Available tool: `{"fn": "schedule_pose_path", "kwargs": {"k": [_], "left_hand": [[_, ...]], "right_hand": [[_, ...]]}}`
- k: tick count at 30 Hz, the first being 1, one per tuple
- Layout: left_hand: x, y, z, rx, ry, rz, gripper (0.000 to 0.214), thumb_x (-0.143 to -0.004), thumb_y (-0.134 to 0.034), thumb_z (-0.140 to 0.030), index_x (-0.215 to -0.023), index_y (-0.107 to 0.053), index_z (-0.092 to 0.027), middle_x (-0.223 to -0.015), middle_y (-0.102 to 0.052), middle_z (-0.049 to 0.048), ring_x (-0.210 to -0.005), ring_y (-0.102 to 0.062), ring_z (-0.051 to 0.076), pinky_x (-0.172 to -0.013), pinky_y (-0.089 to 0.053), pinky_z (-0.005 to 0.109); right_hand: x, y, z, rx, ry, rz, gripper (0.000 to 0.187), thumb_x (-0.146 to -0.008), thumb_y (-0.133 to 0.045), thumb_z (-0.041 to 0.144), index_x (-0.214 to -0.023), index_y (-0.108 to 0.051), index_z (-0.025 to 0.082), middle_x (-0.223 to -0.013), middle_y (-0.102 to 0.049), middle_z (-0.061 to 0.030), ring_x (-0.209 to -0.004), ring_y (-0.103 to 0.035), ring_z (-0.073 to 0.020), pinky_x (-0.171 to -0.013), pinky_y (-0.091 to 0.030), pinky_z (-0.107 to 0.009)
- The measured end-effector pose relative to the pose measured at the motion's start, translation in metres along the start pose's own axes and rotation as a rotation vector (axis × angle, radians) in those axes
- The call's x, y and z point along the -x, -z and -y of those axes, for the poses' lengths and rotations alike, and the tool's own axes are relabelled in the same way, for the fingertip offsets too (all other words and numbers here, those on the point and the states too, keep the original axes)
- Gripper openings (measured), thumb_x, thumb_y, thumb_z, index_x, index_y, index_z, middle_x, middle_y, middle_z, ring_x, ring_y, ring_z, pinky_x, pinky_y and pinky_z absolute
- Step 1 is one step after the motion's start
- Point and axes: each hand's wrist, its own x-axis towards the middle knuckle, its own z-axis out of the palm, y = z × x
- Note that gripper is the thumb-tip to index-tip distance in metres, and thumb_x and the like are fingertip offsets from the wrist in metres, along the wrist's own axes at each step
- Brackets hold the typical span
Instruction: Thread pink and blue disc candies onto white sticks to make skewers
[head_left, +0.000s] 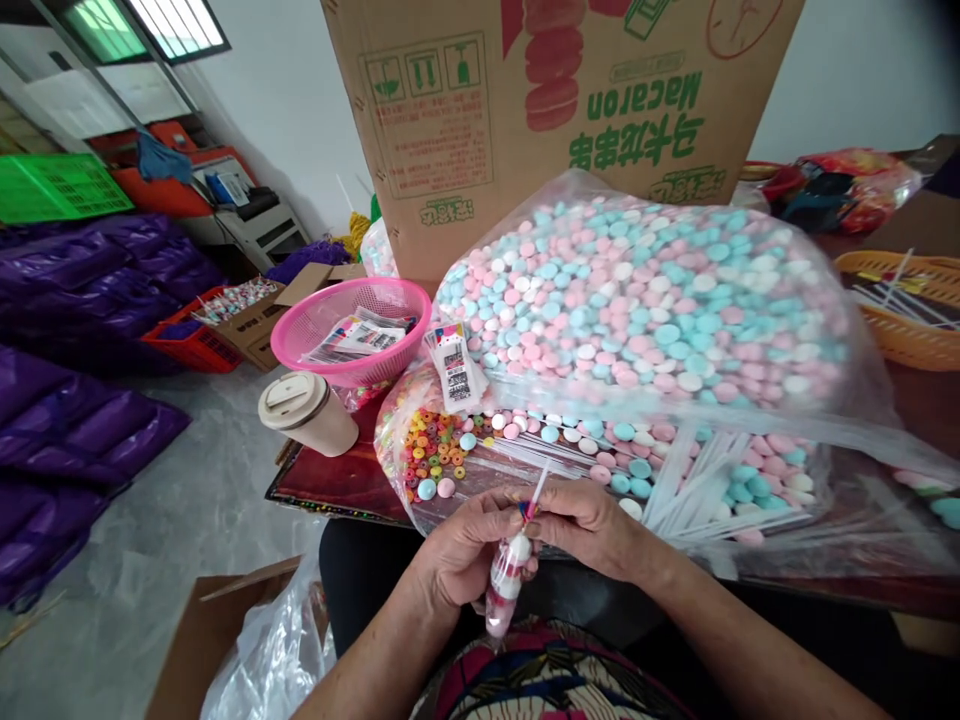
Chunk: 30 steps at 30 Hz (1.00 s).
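Observation:
A candy skewer [508,580] in a clear wrapper hangs point-down above my lap, its white stick [539,487] slanting up between my fingers. My left hand [469,545] is closed round the gathered neck of the wrapper. From the other side my right hand [592,525] pinches the same neck, close to the stick. Something small and dark, perhaps a tie, shows between the fingertips; I cannot make it out fully. Just beyond my hands lie loose pink, blue and white candies [640,468] and a bundle of white sticks [694,480].
A big clear bag of candies [652,300] covers much of the table. Left of it are printed wrappers [455,370], ring candies [435,445], a pink basket [300,325] and a lidded cup [319,425]. A cardboard box [420,120] stands behind; an orange basket [911,335] is at right.

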Motion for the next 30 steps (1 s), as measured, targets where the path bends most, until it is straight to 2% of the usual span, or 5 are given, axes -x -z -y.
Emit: {"fn": "schedule_pose_path", "kwargs": {"k": [8, 12, 19, 25, 30], "left_hand": [[-0.002, -0.022, 0.002, -0.012, -0.160, -0.337, 0.026, -0.054, -0.079, -0.019, -0.068, -0.059, -0.012, -0.051, -0.057, -0.0009, -0.042, -0.052, 0.009, -0.042, -0.040, 0.019], [-0.001, -0.026, 0.002, 0.016, -0.131, -0.285, 0.023, -0.054, -0.076, -0.018, -0.067, -0.059, -0.012, -0.051, -0.055, -0.0017, -0.041, -0.048, 0.008, -0.045, -0.043, 0.022], [0.001, -0.024, 0.005, 0.045, 0.014, -0.135, 0.027, -0.053, -0.075, -0.017, -0.075, -0.060, -0.013, -0.052, -0.056, -0.0006, -0.043, -0.051, 0.010, -0.044, -0.041, 0.021], [-0.006, -0.023, 0.005, 0.047, -0.131, -0.298, 0.033, -0.054, -0.081, -0.021, -0.073, -0.056, -0.015, -0.052, -0.055, -0.0025, -0.041, -0.050, 0.008, -0.044, -0.042, 0.020], [-0.010, -0.023, 0.009, -0.002, -0.276, -0.352, 0.031, -0.054, -0.082, -0.024, -0.064, -0.055, -0.013, -0.048, -0.054, -0.0028, -0.042, -0.047, 0.006, -0.047, -0.041, 0.019]], "right_hand": [[0.009, -0.022, -0.013, -0.109, -0.199, -0.313, 0.016, -0.085, -0.057, 0.033, -0.079, -0.057, 0.018, -0.063, -0.061, 0.0015, -0.054, -0.053, -0.0093, -0.050, -0.044, -0.020], [0.012, -0.018, -0.011, -0.021, -0.081, -0.355, 0.018, -0.084, -0.059, 0.031, -0.095, -0.065, 0.019, -0.075, -0.066, -0.0019, -0.067, -0.060, -0.0126, -0.062, -0.051, -0.024], [0.008, 0.000, -0.007, -0.249, -0.231, -0.045, 0.025, -0.081, -0.062, 0.037, -0.098, -0.065, 0.020, -0.084, -0.068, -0.0025, -0.073, -0.064, -0.0149, -0.069, -0.053, -0.028], [0.004, -0.014, -0.015, -0.347, -0.416, -0.231, 0.028, -0.080, -0.060, 0.045, -0.077, -0.052, 0.019, -0.059, -0.057, 0.0033, -0.046, -0.048, -0.0085, -0.042, -0.036, -0.020], [0.006, -0.015, -0.006, 0.087, -0.278, -0.294, 0.029, -0.087, -0.052, 0.036, -0.064, -0.048, 0.018, -0.059, -0.053, 0.0022, -0.056, -0.046, -0.0096, -0.053, -0.038, -0.022]]}}
